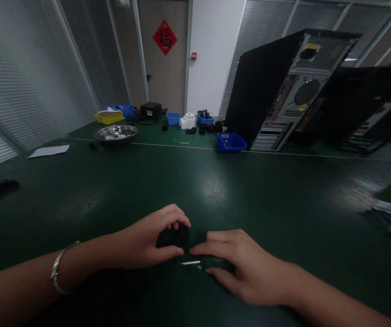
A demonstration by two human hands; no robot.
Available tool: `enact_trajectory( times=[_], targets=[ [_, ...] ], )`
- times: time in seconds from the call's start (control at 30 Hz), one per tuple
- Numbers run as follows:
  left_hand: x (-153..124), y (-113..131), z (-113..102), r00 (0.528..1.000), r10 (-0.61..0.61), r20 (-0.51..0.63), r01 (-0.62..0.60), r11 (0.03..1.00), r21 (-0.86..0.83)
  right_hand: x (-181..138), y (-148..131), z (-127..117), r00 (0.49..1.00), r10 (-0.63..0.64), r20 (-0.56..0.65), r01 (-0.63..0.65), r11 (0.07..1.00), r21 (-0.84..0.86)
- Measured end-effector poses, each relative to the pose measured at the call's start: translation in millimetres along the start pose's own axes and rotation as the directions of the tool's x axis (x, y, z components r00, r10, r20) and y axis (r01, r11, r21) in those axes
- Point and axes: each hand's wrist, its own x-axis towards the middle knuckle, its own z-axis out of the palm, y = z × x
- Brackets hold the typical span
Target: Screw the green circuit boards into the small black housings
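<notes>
The table top (215,181) looked like a smooth dark green mat with a dull sheen, catching soft patches of light. The small black part (173,236) under the left hand (147,243) appeared matt, its material too dark to tell. The bracelet (59,270) on that wrist shone like polished metal. The round bowl (116,134) was glossy metal. The blue bin (231,142) looked like smooth plastic. The computer case (294,91) showed bare grey perforated metal at its back and matt black sides. The sheet (48,151) was white paper.
</notes>
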Motion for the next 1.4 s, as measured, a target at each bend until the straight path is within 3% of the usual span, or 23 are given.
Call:
enact_trajectory(
  times=[0.13, 0.33, 0.43, 0.53, 0.6, 0.83, 1.1, 1.2, 1.4],
  targets=[
    [1.8, -8.3, 1.9, 0.997, -0.047, -0.06, 0.041, 0.995, -0.096, 0.5, -1.5, 0.0, 0.999, -0.009, 0.039, 0.012, 0.998, -0.063],
    [4.0, -10.0, 4.8, 0.991, -0.135, -0.025, 0.108, 0.884, -0.456, 1.4, 0.6, 2.2, 1.0, -0.014, -0.002, 0.014, 0.999, -0.032],
    [5.9, -8.4, 6.3, 0.988, -0.152, -0.033, 0.111, 0.841, -0.53, 2.8, 3.4, 7.0, 0.974, 0.04, -0.223, -0.021, 0.996, 0.087],
    [7.7, -4.3, 9.9, 0.987, -0.159, -0.038, 0.113, 0.833, -0.541, 5.3, 5.8, 12.1, 0.868, 0.118, -0.483, -0.026, 0.981, 0.193],
    [8.7, 0.1, 13.3, 0.988, -0.152, -0.034, 0.111, 0.837, -0.536, 7.1, 5.9, 15.0, 0.822, 0.138, -0.552, -0.019, 0.976, 0.216],
    [10.0, 10.6, 21.0, 0.991, -0.13, -0.018, 0.106, 0.873, -0.476, 8.8, -1.8, 23.6, 0.852, 0.11, -0.511, -0.003, 0.978, 0.207],
    [6.5, 12.1, 28.4, 0.989, -0.12, -0.092, 0.084, 0.94, -0.331, 7.9, -4.8, 25.1, 0.856, 0.102, -0.507, -0.049, 0.992, 0.117],
    [7.6, 14.6, 29.9, 0.985, -0.145, -0.091, 0.087, 0.882, -0.462, 6.0, -3.9, 26.0, 0.865, 0.083, -0.495, -0.069, 0.997, 0.045],
    [14.1, 17.4, 30.6, 0.978, -0.204, -0.054, 0.101, 0.676, -0.73, 4.4, -3.8, 26.4, 0.879, 0.032, -0.475, -0.052, 0.998, -0.029]
  ],
)
